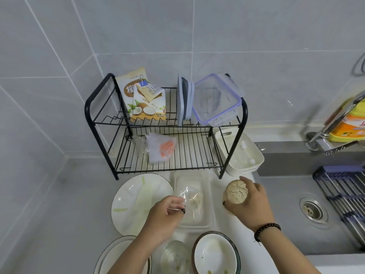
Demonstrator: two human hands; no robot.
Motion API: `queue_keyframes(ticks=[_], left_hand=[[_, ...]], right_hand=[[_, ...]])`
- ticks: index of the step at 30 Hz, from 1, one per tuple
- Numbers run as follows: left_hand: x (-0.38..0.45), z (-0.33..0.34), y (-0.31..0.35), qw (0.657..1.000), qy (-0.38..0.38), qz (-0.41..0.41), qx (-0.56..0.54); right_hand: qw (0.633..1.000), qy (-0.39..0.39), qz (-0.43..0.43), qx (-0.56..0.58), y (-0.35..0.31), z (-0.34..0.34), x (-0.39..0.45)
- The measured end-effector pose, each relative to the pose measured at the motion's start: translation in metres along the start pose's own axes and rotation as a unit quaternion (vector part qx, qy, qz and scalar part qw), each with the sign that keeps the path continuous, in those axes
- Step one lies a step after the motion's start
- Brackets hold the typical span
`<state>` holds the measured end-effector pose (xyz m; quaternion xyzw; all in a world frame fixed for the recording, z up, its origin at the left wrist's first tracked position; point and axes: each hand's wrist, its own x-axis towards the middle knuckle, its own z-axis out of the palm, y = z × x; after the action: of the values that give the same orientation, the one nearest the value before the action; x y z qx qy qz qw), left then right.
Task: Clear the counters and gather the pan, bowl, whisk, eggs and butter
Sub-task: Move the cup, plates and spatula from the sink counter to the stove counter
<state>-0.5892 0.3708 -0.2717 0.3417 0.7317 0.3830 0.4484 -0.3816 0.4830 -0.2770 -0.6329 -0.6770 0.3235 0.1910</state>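
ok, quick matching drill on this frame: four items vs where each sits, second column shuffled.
Items:
1. coconut packet
2. clear lidded box
3. cream basket
4. large white plate

Places:
A. counter, in front of the rack, left of the tray
B. rack top shelf, left
C. counter, right of the rack, by the sink
D. rack top shelf, right

Pairs: 1-B, 2-D, 3-C, 4-A

White bowl [215, 254] with a dark rim sits upright on the counter; green food bits inside.
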Motion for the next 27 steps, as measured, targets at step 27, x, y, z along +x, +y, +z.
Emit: queue_keyframes(ticks=[27], left_hand=[[-0.026,0.014,0.017,0.981,0.086,0.130,-0.113]], right_hand=[[0.955,-0.185,-0.082,0.218,-0.078,-0.012,-0.044]])
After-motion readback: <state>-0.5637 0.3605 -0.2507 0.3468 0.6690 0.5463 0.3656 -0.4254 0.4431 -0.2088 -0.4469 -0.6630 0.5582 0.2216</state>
